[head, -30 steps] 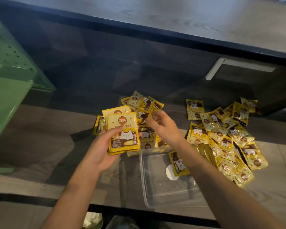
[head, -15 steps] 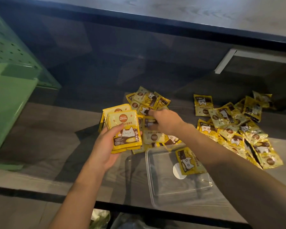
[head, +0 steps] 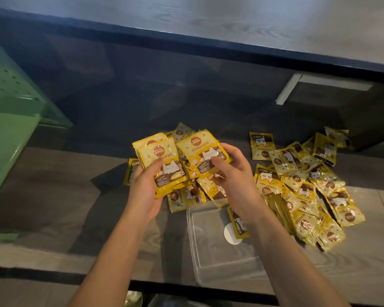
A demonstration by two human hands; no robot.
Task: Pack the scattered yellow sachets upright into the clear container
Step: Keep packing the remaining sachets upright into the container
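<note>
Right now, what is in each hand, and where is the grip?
The left hand holds a stack of yellow sachets by its lower edge, thumb across the front. The right hand pinches a single sachet at its lower right corner.

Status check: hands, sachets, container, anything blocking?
Left hand holds stack of yellow sachets; right hand grips single sachet. Clear container nearly empty, one sachet inside. Right forearm crosses over container; loose sachets crowd its right side.
</note>
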